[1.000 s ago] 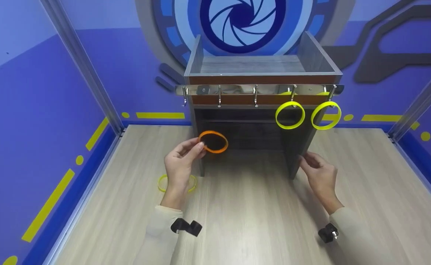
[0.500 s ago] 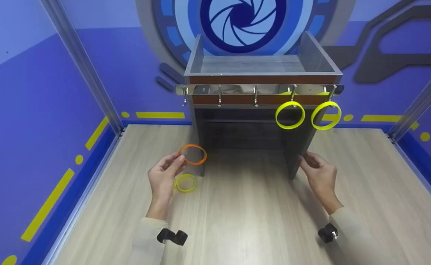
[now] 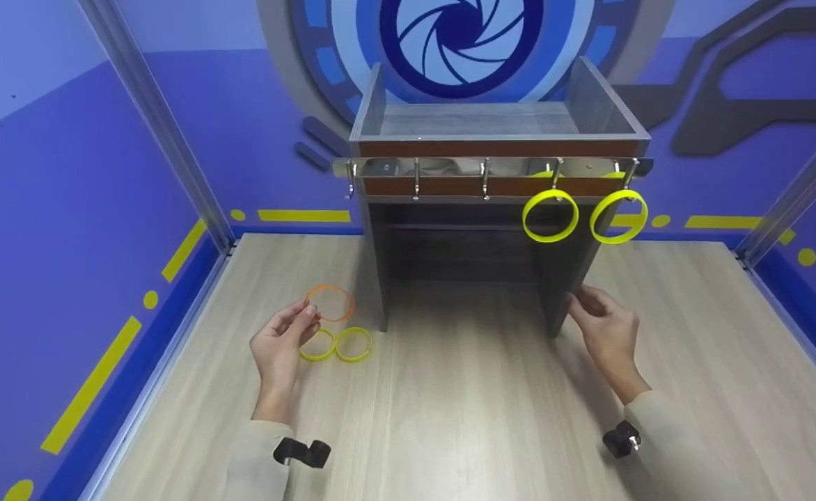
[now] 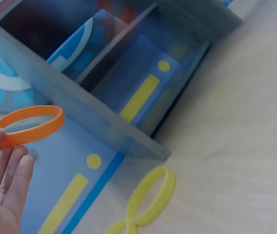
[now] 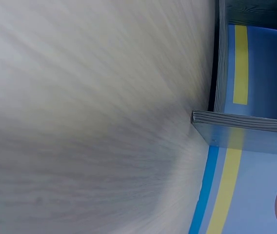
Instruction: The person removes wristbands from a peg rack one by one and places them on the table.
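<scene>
My left hand pinches an orange wristband between thumb and fingers, left of the grey wooden shelf unit. The band's loop faces up and away from the hand. Just below it, two yellow wristbands lie side by side on the wooden tabletop. My right hand grips the front edge of the unit's right side panel, low down, with a fingertip on that edge in the right wrist view. A metal hook rail runs across the unit's front.
One yellow wristband hangs from the rail's second hook from the right, another yellow wristband from the rightmost hook. An open compartment tops the unit. Blue patterned walls enclose the tabletop.
The left hand has moved left and down with the orange wristband, from the unit's front to beside it, uncovering both yellow wristbands on the table. The right hand has stayed put.
</scene>
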Tool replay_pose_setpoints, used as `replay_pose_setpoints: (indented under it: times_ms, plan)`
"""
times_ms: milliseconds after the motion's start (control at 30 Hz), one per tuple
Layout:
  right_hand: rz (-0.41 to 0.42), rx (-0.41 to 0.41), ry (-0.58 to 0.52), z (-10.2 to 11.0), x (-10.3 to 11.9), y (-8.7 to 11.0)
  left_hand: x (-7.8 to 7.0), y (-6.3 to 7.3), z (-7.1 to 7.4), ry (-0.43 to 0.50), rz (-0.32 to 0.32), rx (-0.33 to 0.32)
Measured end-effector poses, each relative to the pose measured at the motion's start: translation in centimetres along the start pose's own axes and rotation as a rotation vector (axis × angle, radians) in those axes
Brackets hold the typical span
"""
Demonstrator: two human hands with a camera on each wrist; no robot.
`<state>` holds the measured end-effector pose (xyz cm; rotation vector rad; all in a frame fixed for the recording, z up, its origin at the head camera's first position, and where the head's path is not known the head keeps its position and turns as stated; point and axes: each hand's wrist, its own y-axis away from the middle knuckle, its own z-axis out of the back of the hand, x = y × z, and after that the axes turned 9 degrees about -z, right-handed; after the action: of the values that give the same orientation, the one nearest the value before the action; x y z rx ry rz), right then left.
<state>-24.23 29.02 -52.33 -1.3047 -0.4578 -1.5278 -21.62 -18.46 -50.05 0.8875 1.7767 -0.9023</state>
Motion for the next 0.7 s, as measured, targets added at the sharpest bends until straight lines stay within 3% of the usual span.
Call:
replay_pose_setpoints:
  times_ms: [333,700]
  plan:
    - [-0.031,0.001,-0.011,0.1,-0.1,0.2,1.1,-1.0,2.6,0.002,0.041,-0.071]
    - [0.015,-0.008,-0.013,0.0,-0.1,0.0,2.1,-1.7,5.4,-0.034,0.082,-0.148]
